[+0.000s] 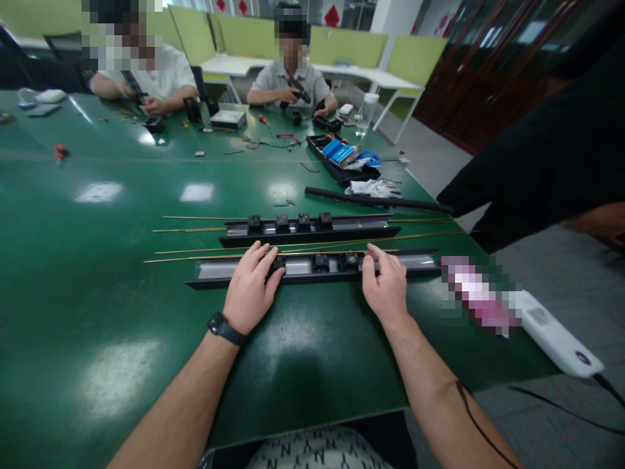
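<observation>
In front of me lies a long black channel with a pale inner strip. Small black blocks sit inside it, one of them a black block between my hands. My left hand has its thumb and fingers around the leftmost black block. Further right, my right hand curls over the channel, just right of another black block; what its fingers grip is hidden. Thin brass-coloured rods run along the channel's far side, passing by my fingertips.
Behind lies a second channel with several blocks. Farther back are a black tube, gloves and a black tray of blue packs. A white power strip is at the right edge. Two people sit opposite; another stands right.
</observation>
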`<state>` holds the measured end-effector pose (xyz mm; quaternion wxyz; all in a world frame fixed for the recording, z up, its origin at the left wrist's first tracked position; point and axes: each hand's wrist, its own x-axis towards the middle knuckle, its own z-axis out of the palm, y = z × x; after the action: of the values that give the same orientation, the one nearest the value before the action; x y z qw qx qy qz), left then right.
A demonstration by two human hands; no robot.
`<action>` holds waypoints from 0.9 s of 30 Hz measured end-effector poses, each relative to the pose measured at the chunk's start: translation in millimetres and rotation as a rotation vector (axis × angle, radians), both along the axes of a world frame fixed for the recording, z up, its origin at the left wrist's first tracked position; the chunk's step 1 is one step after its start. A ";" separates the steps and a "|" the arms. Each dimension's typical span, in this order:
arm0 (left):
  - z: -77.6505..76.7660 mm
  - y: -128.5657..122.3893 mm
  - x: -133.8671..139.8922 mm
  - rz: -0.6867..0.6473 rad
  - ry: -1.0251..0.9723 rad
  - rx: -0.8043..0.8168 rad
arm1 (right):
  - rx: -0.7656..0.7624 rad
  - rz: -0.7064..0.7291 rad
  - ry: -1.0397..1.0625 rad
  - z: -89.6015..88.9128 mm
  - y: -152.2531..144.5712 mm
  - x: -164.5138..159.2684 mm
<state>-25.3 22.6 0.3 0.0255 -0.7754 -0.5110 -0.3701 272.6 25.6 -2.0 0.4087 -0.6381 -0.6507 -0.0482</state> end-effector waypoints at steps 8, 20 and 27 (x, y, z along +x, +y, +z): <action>2.1 -0.8 1.1 0.002 -0.012 -0.014 | -0.018 0.083 -0.034 1.2 -1.8 -3.7; 0.5 -0.1 0.7 0.000 -0.007 -0.008 | 0.010 0.043 -0.029 -0.2 -0.4 -1.3; 1.2 -0.5 0.7 0.000 -0.008 -0.021 | 0.011 0.045 -0.012 -0.9 -0.6 -1.3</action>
<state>-24.7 22.1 1.5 0.0155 -0.7741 -0.5151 -0.3677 271.4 25.0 -2.8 0.4096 -0.6205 -0.6671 -0.0463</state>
